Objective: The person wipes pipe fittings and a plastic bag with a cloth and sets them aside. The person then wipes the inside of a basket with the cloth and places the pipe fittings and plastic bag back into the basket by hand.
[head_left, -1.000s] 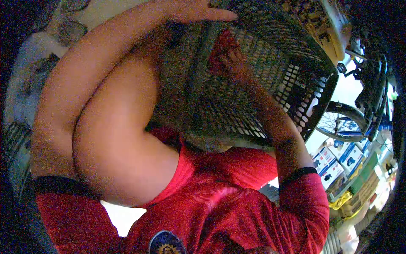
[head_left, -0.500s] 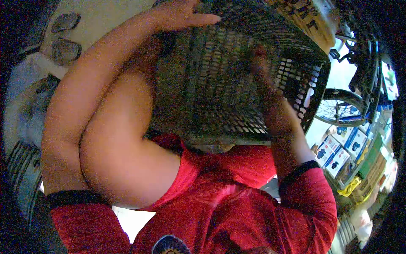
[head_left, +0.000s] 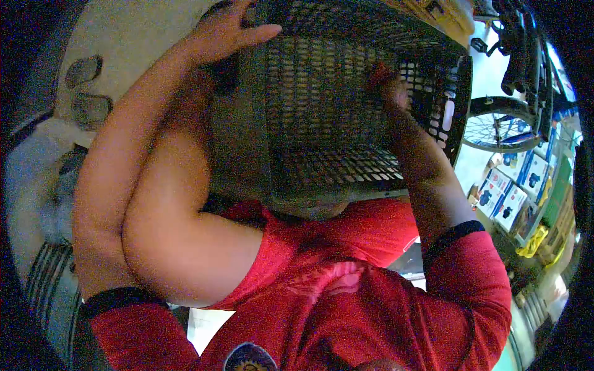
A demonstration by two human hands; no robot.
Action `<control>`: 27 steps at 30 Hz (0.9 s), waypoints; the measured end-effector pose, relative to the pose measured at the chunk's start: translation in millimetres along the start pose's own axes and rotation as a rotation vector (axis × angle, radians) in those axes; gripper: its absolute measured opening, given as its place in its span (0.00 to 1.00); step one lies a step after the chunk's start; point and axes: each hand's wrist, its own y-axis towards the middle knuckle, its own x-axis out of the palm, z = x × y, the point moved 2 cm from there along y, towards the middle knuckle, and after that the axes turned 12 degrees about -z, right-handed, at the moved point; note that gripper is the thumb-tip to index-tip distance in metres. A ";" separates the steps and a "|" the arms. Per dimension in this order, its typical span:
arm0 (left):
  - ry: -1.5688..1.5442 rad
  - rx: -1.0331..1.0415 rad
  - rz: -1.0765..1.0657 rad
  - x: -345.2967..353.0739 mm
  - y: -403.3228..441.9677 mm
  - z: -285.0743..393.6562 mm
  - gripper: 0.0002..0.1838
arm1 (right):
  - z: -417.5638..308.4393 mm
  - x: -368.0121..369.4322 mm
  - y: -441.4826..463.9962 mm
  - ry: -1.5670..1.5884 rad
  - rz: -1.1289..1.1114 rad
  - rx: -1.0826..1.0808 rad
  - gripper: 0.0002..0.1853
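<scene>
A dark plastic crate (head_left: pixel 334 86) with slotted walls is tipped towards me, its open side facing my body and its near edge at my lap. At the crate's left rim is my left hand (head_left: pixel 232 34), its thumb laid over the edge and its other fingers partly out of sight. My right forearm reaches into the crate. Deep in its shadow, my right hand (head_left: pixel 396 89) looks closed near the far wall, by a small dark reddish patch (head_left: pixel 380 75). Whether that patch is a held thing or my fingers is too dark to make out.
A bicycle wheel (head_left: pixel 501 123) stands at the right, above printed boxes (head_left: pixel 504 198) and a yellow bundle (head_left: pixel 533 241). Cardboard (head_left: pixel 436 15) leans behind the crate. Pale floor with a dark looped object (head_left: pixel 90 93) lies at the left.
The view has shifted, so the crate and left hand appear further left. My right hand has shifted slightly within the crate. The left hand stays at the rim.
</scene>
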 end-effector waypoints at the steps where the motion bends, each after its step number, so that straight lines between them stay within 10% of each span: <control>1: -0.008 -0.002 0.004 0.1 1.1 -1.3 0.50 | -3.4 -5.3 -2.8 0.056 -0.039 0.111 0.28; 9: 0.021 0.013 0.023 0.2 6.6 -11.8 0.50 | -95.9 146.9 -14.7 -0.205 0.237 -0.407 0.24; 14: 0.090 -0.097 0.027 -3.4 -1.3 6.9 0.50 | -117.7 107.1 -47.3 -0.139 0.225 -0.772 0.22; 27: -0.094 -0.089 0.026 0.5 5.3 0.3 0.53 | -18.6 78.4 31.2 -0.074 0.180 -0.302 0.24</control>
